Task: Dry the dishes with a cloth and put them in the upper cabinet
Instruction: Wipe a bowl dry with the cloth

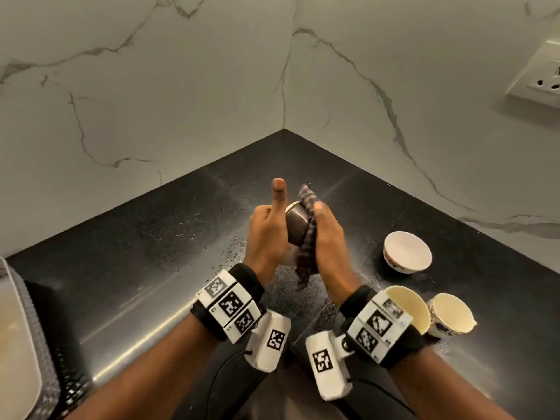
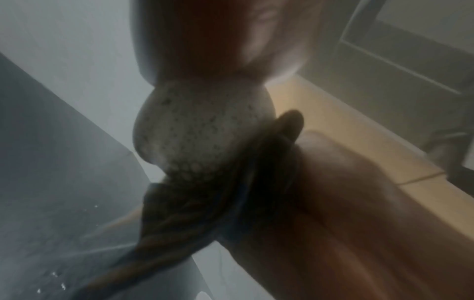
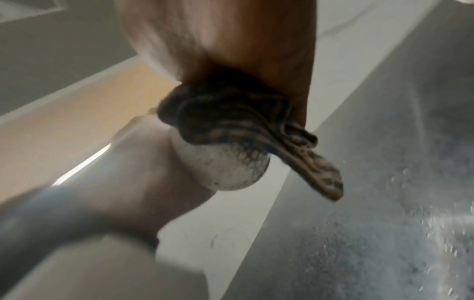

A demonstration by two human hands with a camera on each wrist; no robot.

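Observation:
A small dark speckled cup (image 1: 297,225) with a white rim is held above the black counter between both hands. My left hand (image 1: 266,228) grips it from the left with the thumb pointing up. My right hand (image 1: 328,234) holds a dark striped cloth (image 1: 306,259) and presses it against the cup's right side; the cloth's tail hangs below. In the left wrist view the cup (image 2: 200,130) sits against the bunched cloth (image 2: 205,213). In the right wrist view the cloth (image 3: 243,125) wraps over the cup (image 3: 225,170). The cup's inside is hidden.
A white bowl (image 1: 407,251) stands on the wet black counter (image 1: 151,237) to the right. Two cream cups (image 1: 409,307) (image 1: 451,313) sit near my right wrist. A drying rack (image 1: 18,328) is at the left edge. Marble walls meet in a corner behind; a socket (image 1: 542,74) is at the upper right.

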